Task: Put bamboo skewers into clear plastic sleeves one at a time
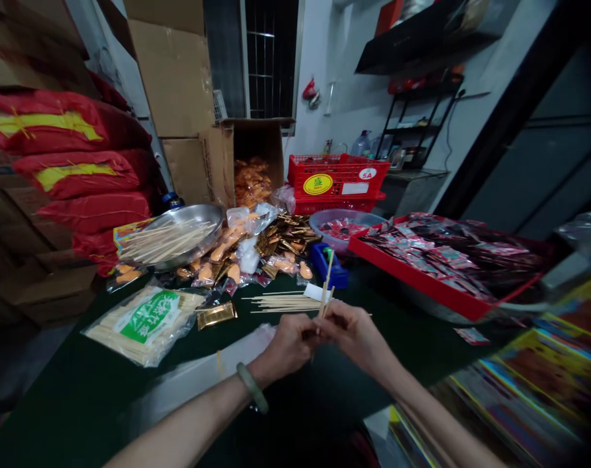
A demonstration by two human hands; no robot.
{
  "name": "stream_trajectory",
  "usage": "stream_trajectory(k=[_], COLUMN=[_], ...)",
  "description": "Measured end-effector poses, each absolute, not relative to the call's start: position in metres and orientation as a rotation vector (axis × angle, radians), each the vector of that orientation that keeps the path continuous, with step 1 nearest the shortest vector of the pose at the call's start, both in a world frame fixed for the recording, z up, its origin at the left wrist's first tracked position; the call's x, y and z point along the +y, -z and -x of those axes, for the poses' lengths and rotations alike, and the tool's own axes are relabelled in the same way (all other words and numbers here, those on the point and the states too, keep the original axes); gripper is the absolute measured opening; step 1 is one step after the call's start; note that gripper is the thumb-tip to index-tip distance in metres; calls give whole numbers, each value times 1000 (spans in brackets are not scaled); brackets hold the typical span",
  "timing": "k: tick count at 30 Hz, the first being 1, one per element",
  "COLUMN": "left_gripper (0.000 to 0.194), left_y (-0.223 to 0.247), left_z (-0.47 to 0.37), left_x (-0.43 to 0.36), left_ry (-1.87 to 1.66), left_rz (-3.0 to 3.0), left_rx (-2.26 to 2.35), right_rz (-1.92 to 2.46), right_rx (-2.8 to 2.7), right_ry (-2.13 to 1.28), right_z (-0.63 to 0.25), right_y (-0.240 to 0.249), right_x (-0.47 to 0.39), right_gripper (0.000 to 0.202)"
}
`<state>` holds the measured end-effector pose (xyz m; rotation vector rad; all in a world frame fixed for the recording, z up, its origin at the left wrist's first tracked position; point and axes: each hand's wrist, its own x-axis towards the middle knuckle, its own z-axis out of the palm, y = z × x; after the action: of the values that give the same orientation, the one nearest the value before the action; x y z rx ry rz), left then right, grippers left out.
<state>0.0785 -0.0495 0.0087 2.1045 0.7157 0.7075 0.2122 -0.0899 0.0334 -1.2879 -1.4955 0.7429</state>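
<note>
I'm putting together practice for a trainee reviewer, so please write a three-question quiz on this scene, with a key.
1. What pokes up where the left hand and right hand meet?
2. True or false: the bracelet is on the right wrist.
3. The red tray holds a heap of: a) bottles, b) small packets, c) bowls.

Key: 1. Thin sticks. 2. False; the bracelet is on the left wrist. 3. b.

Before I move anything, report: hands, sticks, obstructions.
Right hand pinching thin wooden sticks, nearly upright. Left hand curled against it. Loose sticks, white slip just beyond on green table.
</note>
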Motion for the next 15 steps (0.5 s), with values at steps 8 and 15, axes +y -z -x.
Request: stream_trajectory(k=[8,15], left_gripper=[16,16], left_y=[24,27], left_z=[-81,-78], left_x=[-55,-67], left_ry=[-470,-380], left_rz=[-2325,-2421], left_rx=[797,838], right_rz=[1209,1175], right_rx=[-1202,-1303], right_ry=[-643,-612], right_z=[-230,-232], right_y=[-46,-66], right_x=[-111,-124], right_gripper=[26,25])
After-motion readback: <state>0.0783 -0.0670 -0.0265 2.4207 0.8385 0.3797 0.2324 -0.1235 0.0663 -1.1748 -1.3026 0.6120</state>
